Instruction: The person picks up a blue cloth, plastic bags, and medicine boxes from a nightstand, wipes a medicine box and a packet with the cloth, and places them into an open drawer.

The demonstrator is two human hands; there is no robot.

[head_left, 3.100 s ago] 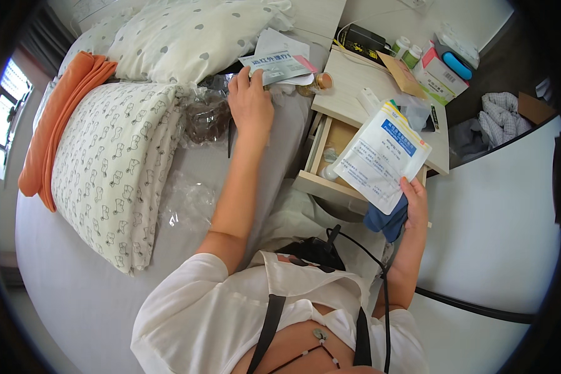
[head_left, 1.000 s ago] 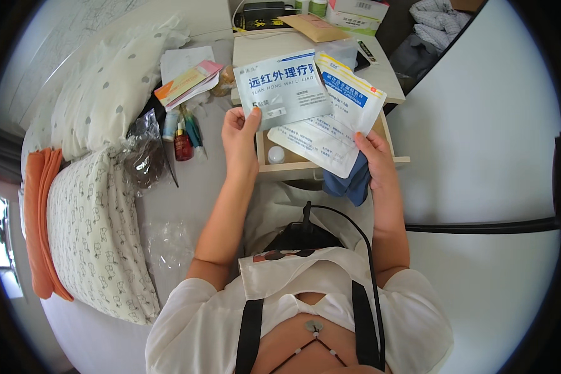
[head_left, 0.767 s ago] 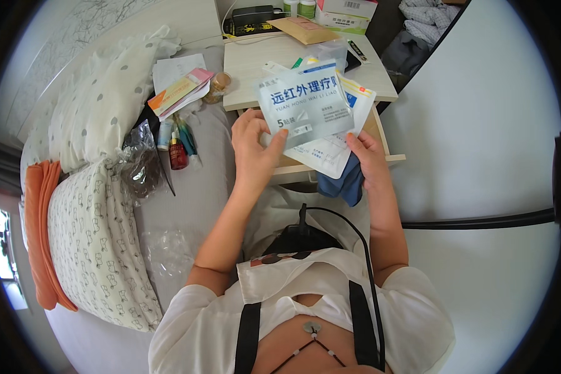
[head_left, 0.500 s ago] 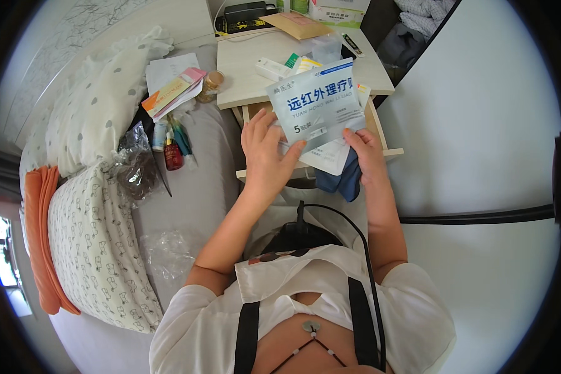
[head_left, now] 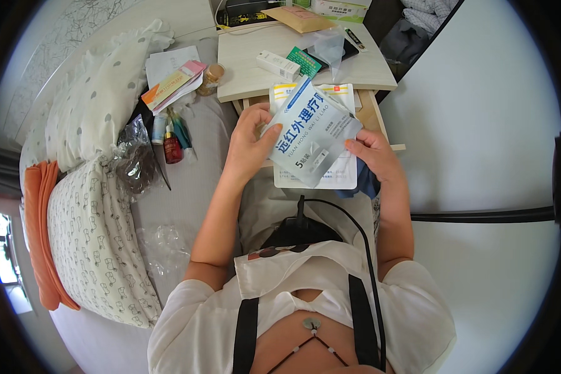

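Observation:
Between my hands a silver-white flat pouch with blue print (head_left: 311, 136) is held tilted. My left hand (head_left: 250, 142) grips its left edge, thumb on the front. My right hand (head_left: 379, 154) pinches its right edge, thumb on the front as well. Beneath the pouch lies a second white packet with yellow at its top (head_left: 330, 181), mostly covered. Whether my fingers also touch this lower packet is hidden. Both are above the pulled-out drawer (head_left: 373, 117) of a pale bedside cabinet (head_left: 240, 59). Dark blue cloth (head_left: 366, 184) shows beside the lower packet.
On the cabinet top are a white box (head_left: 278, 65), a green blister card (head_left: 304, 62), a clear plastic bag (head_left: 328, 51) and a tan envelope (head_left: 298, 19). Left, the bed holds pillows (head_left: 103, 243), a red bottle (head_left: 172, 149) and plastic bags. A white panel (head_left: 474, 124) stands right.
The blue-printed pouch has turned counterclockwise and come slightly nearer. The packet beneath now shows more, with its yellow top in view. My left hand has shifted left, my right hand slightly right.

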